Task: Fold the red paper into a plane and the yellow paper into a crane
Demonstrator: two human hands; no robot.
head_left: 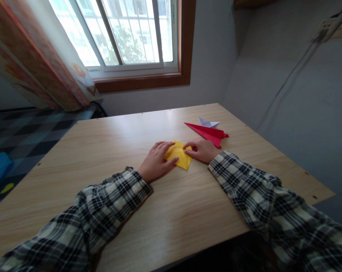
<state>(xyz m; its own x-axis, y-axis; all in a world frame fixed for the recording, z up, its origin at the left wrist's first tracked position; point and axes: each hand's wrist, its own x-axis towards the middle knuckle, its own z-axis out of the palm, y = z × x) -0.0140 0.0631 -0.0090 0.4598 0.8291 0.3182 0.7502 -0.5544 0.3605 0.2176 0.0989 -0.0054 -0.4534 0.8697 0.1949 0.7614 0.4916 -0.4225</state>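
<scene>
A yellow folded paper (179, 155), roughly square with creases, lies flat on the table. My left hand (157, 160) rests on its left side, thumb and fingers apart, pressing on it from above. At the right side, my right hand (203, 150) has its thumb and index finger curled together in a pinch on the paper's upper right part. The fingers of both hands cover parts of its edges. Just beyond my right hand is a red paper plane (207, 132), and behind that a white paper boat (208, 123).
The wooden table (117, 136) ends at a rounded near edge below my arms. Past its far side are a wall and a window (131, 34) with a curtain (37, 49). A cable (286, 77) hangs from a wall socket (325, 30) on the right.
</scene>
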